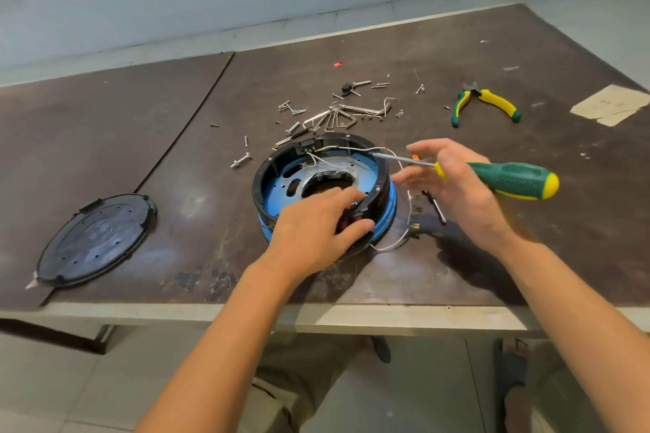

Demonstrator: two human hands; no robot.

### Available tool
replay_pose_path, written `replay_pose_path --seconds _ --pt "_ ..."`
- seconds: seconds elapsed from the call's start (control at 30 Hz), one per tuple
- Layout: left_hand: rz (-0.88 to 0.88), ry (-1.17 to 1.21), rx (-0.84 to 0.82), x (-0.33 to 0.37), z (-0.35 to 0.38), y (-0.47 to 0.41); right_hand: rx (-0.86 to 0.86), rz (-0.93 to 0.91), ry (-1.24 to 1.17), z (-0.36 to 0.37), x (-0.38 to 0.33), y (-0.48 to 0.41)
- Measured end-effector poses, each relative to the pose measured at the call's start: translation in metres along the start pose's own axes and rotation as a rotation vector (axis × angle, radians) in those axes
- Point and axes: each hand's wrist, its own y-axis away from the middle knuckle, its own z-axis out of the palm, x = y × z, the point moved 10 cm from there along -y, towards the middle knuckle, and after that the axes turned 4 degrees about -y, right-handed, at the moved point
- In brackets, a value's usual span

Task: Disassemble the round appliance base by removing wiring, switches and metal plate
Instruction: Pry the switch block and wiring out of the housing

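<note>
The round appliance base (281, 169), black rim over a blue shell, lies open side up in the middle of the table. A blue metal plate (278, 190) with a round centre hole sits inside it. White wires (337, 150) run across the inside and trail out on the right (394, 245). My left hand (316, 225) grips the near rim, thumb outside and fingers over a black and red switch block. My right hand (453, 183) holds a green and yellow screwdriver (510, 179) between thumb and palm; its shaft tip reaches the far right rim.
A black round cover (96, 239) lies at the left, over the table's front edge. Loose screws, bolts and bent metal rods (334, 116) are scattered behind the base. Green and yellow pliers (485, 102) lie at the right, a paper scrap (612, 104) beyond them. A small tool (438, 209) lies beside the base.
</note>
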Motion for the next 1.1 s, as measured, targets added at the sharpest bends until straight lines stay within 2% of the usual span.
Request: replay_pose_path --seconds 0.13,0.27,0.4,0.7,0.87,1.1 --pt "0.022 0.029 -0.011 -0.009 -0.002 0.0 -0.073 0.021 -0.091 0.001 -0.007 -0.003" --pt "-0.037 0.041 0.033 -0.014 -0.001 0.002 -0.183 0.084 -0.009 0.002 -0.005 0.0" --pt "-0.032 0.039 0.02 -0.014 -0.001 0.002 -0.162 0.057 0.128 -0.01 0.005 -0.001" --pt "-0.052 0.052 0.029 -0.012 -0.002 0.001 -0.144 0.036 0.112 -0.009 0.009 -0.003" --pt "-0.056 0.06 0.023 -0.012 -0.003 0.002 -0.1 -0.057 0.139 -0.009 0.003 -0.002" --pt "-0.044 0.077 0.013 -0.014 -0.002 0.001 0.159 -0.116 0.0 -0.02 0.011 0.022"
